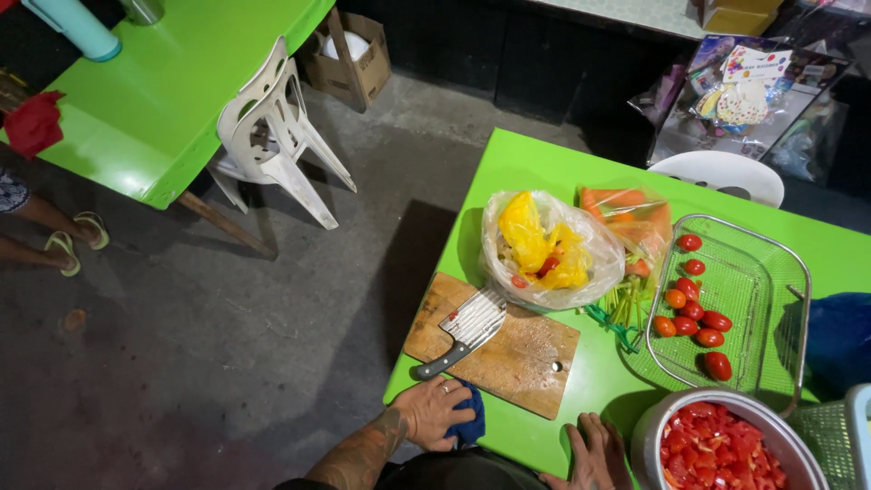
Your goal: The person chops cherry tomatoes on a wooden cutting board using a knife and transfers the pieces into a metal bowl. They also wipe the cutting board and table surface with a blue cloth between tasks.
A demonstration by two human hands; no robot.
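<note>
Blue cloth (470, 422), gripped by the left hand (434, 410) at the surface's near edge, could nudge the cleaver (467, 328) off; right hand (594, 452) rests spread flat.

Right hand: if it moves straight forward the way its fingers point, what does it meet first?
Probably the metal bowl of chopped tomatoes. The right hand lies flat on the table edge, fingers pointing up and slightly right; depth is unclear, so it might pass beside it.
</note>
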